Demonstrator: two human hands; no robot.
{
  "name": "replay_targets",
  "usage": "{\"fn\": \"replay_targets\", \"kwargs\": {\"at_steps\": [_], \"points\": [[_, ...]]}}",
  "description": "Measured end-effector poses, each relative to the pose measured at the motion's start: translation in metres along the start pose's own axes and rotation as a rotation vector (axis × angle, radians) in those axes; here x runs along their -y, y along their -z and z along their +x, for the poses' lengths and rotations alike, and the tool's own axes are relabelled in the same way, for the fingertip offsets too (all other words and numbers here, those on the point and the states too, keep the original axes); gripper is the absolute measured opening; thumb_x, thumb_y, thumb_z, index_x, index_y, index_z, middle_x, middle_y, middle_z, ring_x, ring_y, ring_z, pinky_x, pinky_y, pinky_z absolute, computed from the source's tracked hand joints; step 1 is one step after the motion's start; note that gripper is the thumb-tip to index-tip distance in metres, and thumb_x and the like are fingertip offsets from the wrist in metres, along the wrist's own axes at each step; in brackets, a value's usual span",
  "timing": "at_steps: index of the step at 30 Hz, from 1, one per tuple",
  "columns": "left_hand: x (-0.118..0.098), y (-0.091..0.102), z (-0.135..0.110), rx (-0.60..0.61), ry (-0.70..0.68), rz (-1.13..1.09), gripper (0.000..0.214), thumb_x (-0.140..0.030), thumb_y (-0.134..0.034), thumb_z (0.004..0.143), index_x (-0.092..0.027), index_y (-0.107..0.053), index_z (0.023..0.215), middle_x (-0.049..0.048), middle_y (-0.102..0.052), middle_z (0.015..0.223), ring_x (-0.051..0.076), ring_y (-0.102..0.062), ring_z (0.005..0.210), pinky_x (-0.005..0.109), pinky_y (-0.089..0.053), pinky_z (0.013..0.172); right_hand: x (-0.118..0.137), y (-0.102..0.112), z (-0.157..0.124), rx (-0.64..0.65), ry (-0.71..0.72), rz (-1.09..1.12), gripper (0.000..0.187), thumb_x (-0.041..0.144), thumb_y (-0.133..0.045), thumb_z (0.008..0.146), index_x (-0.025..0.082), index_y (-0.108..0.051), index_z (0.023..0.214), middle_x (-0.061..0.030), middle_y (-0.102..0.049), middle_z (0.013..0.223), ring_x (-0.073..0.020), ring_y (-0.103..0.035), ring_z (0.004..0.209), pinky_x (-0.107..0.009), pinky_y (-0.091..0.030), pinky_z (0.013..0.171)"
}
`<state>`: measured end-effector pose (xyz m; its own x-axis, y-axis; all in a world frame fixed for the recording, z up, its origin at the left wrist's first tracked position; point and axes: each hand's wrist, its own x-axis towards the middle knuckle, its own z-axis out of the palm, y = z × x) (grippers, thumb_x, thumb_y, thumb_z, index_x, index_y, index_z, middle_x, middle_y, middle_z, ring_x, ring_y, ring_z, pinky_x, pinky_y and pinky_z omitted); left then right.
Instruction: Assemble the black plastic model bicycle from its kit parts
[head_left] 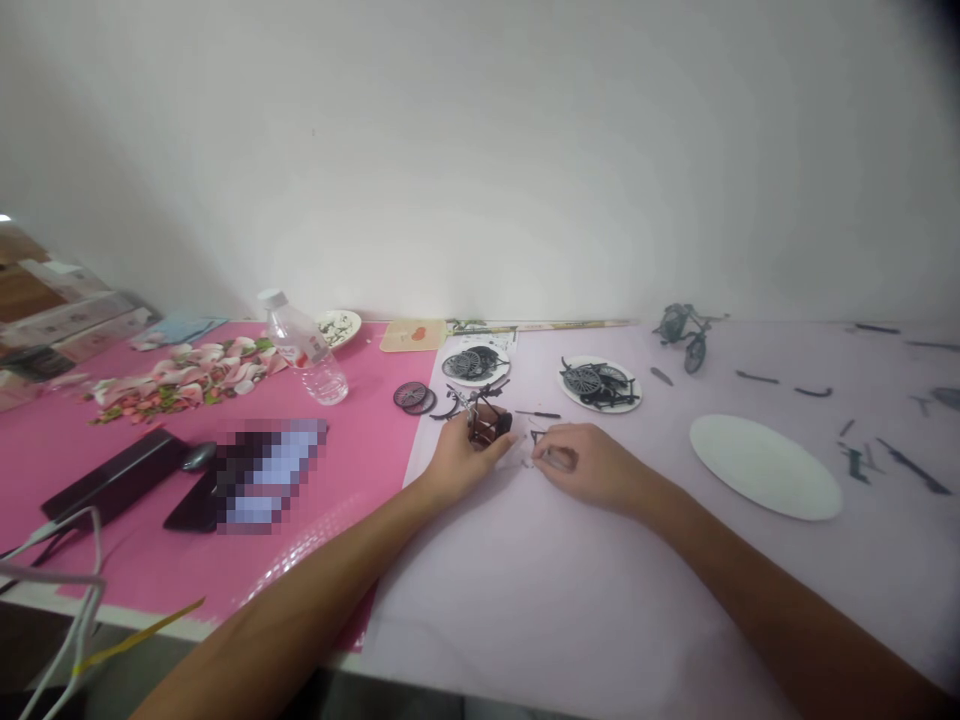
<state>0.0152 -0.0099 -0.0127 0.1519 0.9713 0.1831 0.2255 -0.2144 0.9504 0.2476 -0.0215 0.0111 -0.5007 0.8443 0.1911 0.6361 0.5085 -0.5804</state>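
Mid-picture: our left hand (461,462) is clamped on the dark model (489,424). Our right hand (592,465), just beside, pinches a tiny part (555,459), too small to identify. Looks like a fitting step; mating needs fine alignment. Spare wheels (583,379) behind.

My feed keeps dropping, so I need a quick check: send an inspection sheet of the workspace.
Surface: pink mat on the left, pale sheet on the right.
Job's things: dark model frame in the left hand; two plates of wheel parts; empty white plate.
Clutter: water bottle lying down, petals, loose dark parts at far right.
Hands: left hand grips the frame; right hand curled by a small part, hold unclear.
Cables: white cables at the near left edge.
Surroundings: plain white wall; boxes far left.
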Motion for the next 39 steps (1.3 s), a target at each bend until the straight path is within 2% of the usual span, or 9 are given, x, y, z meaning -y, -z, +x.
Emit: {"fn": "replay_targets", "kwargs": {"at_steps": [10,17,23,39], "points": [[-0.004,-0.0006,-0.0006,0.012,0.01,0.001,0.039,-0.042,-0.079,0.083,-0.016,-0.067,0.109,0.0066,-0.07,0.092,0.017,-0.064,0.076,0.028,-0.051,0.067,0.0043,-0.0014,0.0009,0.055,-0.054,0.065,0.011,0.029,-0.067,0.086,0.022,-0.074,0.082,0.0035,-0.049,0.06,-0.0142,-0.047,0.057,-0.028,-0.035,0.061],[-0.0032,-0.0012,-0.0009,0.017,0.008,0.011,0.038,-0.043,-0.079,0.083,-0.017,-0.068,0.109,0.0054,-0.07,0.089,0.016,-0.062,0.074,0.027,-0.05,0.065,0.0063,-0.0038,0.0001,0.099,-0.153,-0.028,0.004,0.027,-0.064,0.085,0.024,-0.065,0.084,0.0046,-0.053,0.063,-0.0134,-0.049,0.057,-0.026,-0.033,0.058],[-0.0035,-0.0011,-0.0017,0.029,0.01,0.009,0.039,-0.043,-0.078,0.084,-0.016,-0.067,0.11,0.0062,-0.071,0.092,0.016,-0.063,0.076,0.027,-0.05,0.067,0.0097,-0.0016,0.0015,0.117,-0.194,-0.049,0.006,0.029,-0.063,0.085,0.023,-0.064,0.084,0.0038,-0.055,0.063,-0.0137,-0.049,0.057,-0.027,-0.032,0.058],[-0.0031,-0.0001,-0.0017,0.047,-0.009,0.026,0.038,-0.045,-0.078,0.085,-0.017,-0.067,0.108,0.0064,-0.07,0.093,0.016,-0.063,0.077,0.027,-0.05,0.067,0.0107,0.0011,-0.0005,0.126,-0.19,-0.031,0.007,0.03,-0.063,0.087,0.024,-0.064,0.084,0.0032,-0.056,0.063,-0.0144,-0.05,0.057,-0.028,-0.031,0.057]]}}
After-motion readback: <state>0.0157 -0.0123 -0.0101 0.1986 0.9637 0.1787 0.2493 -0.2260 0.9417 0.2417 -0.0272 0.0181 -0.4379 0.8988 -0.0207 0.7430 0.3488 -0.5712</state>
